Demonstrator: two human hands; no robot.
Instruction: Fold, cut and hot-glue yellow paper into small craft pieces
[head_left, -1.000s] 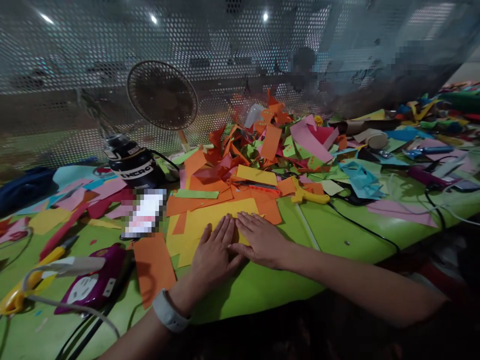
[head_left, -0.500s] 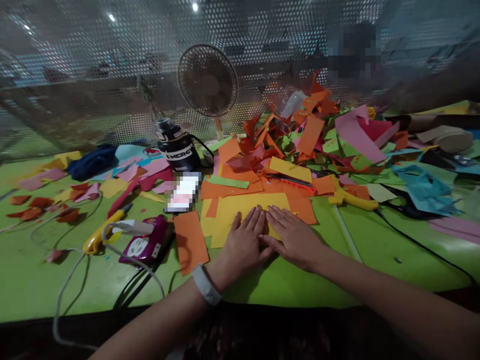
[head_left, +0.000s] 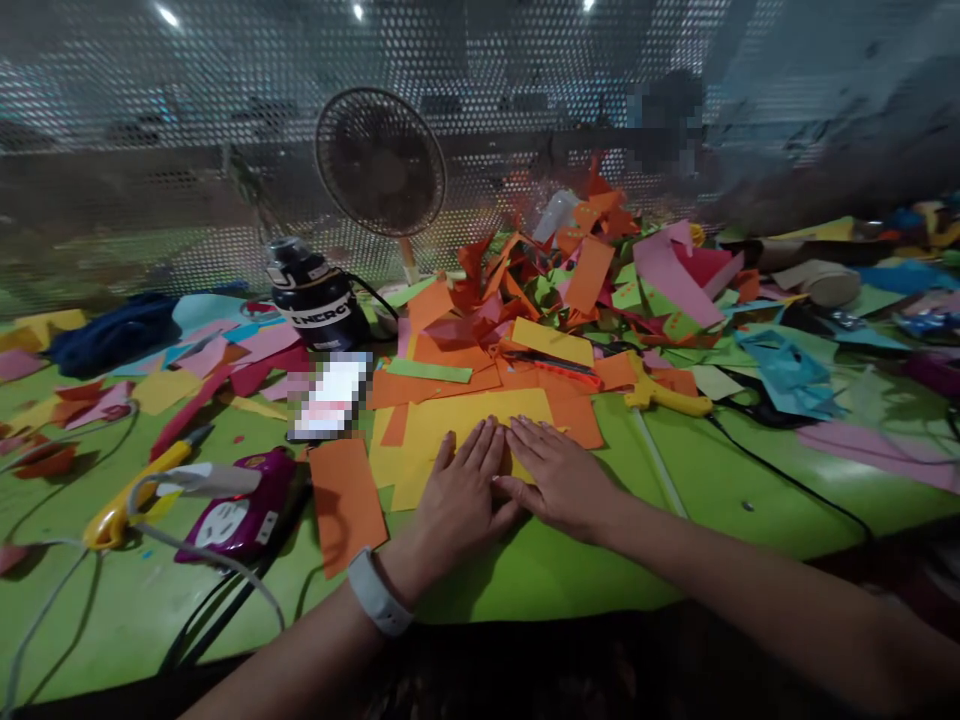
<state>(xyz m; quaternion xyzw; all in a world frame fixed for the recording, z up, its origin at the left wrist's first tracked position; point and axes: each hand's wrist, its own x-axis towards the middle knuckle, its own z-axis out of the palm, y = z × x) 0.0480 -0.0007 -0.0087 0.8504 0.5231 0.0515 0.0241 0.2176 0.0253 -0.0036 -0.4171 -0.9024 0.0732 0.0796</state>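
Both hands lie flat, side by side, on a yellow paper sheet (head_left: 420, 455) at the near middle of the table. My left hand (head_left: 469, 480) has its fingers stretched out and the thumb apart; a pale band is on that wrist. My right hand (head_left: 562, 475) rests palm down beside it, fingers extended, its thumb touching near the left hand. Whatever lies under the palms is hidden. Orange paper (head_left: 581, 415) shows under the yellow sheet's right edge. A separate orange paper piece (head_left: 349, 505) lies left of my left hand.
A yellow glue gun (head_left: 667, 395) with a black cord lies at right, another yellow tool (head_left: 139, 495) at left by a purple power strip (head_left: 240, 510). Behind are a phone (head_left: 330, 395), a black bottle (head_left: 322, 305), a fan (head_left: 381, 162), a utility knife (head_left: 555, 367) and heaped paper scraps (head_left: 592, 270).
The view has shifted to the right, so things on the table appear farther left. Both hands stay flat on the yellow paper with hardly any movement.
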